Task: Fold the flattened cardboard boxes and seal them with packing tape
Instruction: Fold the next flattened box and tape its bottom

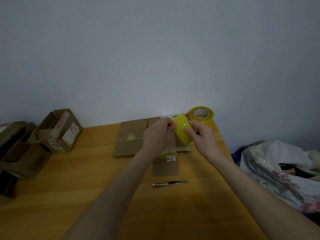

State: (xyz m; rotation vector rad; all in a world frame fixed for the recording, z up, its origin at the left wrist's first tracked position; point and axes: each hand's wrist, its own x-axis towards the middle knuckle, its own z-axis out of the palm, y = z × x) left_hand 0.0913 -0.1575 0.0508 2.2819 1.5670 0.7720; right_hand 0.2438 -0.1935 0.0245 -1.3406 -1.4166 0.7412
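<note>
Your left grip [158,134] and right grip [202,137] each pinch the tape strip [181,126] above the flattened box [129,135] lying on the bench [86,170]. Hold the strip tight so it cannot stick to itself, then lower it on the seam.

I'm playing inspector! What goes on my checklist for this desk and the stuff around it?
Surface: wooden table, tan.
Job's things: flattened cardboard box lies flat; tape roll at far edge; yellow tape strip held above box; folded boxes at left.
Clutter: utility knife near the box.
Hands: left hand and right hand both pinch the tape strip.
Cables: nothing seen.
Surroundings: plain wall; floral bag at right.
</note>
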